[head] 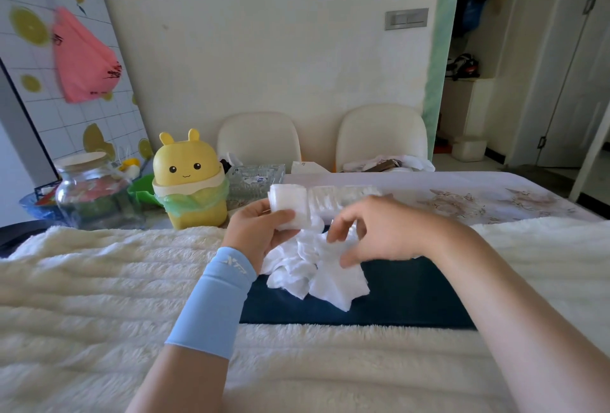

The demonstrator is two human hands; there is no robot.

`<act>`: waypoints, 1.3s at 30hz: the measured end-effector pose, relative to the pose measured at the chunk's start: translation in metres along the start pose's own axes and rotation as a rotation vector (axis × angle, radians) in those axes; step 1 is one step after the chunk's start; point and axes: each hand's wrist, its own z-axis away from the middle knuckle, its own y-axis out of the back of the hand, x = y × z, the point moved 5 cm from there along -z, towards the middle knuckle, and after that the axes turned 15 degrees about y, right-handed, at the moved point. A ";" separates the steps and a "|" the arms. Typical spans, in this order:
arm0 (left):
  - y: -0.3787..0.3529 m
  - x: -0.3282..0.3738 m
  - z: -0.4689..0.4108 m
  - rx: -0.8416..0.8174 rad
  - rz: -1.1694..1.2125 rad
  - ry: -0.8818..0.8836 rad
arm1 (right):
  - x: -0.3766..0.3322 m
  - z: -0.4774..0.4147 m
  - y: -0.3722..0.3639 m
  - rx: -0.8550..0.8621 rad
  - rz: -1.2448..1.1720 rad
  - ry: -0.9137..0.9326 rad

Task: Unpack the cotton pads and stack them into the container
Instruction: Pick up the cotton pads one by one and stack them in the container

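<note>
My left hand (260, 231) grips a small stack of white cotton pads (290, 206) above the table. Behind it a clear plastic pack of cotton pads (343, 198) lies on its side. My right hand (366, 231) hovers over a loose heap of white pads (317, 270) spread on a dark blue mat (412, 293); its fingers are curled and blurred, and whether they pinch a pad cannot be told. A glass jar with a pale lid (89, 188) stands at the far left.
A yellow cartoon bin with a green liner (191, 184) stands left of my hands. A cut-glass dish (255, 178) sits behind it. A fluffy cream blanket (99, 280) covers the near table. Two cream chairs (379, 135) stand against the wall.
</note>
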 end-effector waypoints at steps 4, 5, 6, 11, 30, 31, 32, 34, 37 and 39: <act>-0.004 -0.002 0.000 0.001 -0.010 0.004 | 0.002 -0.006 -0.022 -0.139 0.075 -0.036; -0.005 -0.002 0.000 0.000 -0.020 0.005 | 0.003 -0.008 -0.022 -0.124 0.070 -0.040; -0.006 -0.003 -0.001 0.004 -0.031 0.006 | 0.005 -0.007 -0.019 -0.109 0.057 -0.046; -0.008 -0.005 0.000 0.033 -0.056 0.015 | 0.013 0.000 0.006 0.081 -0.092 -0.047; -0.024 -0.014 0.003 -0.144 -0.157 0.077 | 0.020 0.001 0.024 0.549 -0.308 0.025; -0.022 -0.015 0.002 -0.122 -0.159 0.086 | 0.022 0.001 0.024 0.570 -0.321 0.008; -0.021 -0.015 0.002 -0.098 -0.173 0.087 | 0.025 0.002 0.025 0.599 -0.345 -0.011; -0.017 -0.015 0.000 -0.039 -0.218 0.067 | 0.028 0.005 0.029 0.651 -0.402 -0.038; -0.015 -0.014 0.000 0.011 -0.266 0.027 | 0.026 0.010 0.038 0.672 -0.487 0.014; -0.018 -0.014 0.000 -0.007 -0.272 0.021 | 0.020 0.010 0.040 0.633 -0.568 0.082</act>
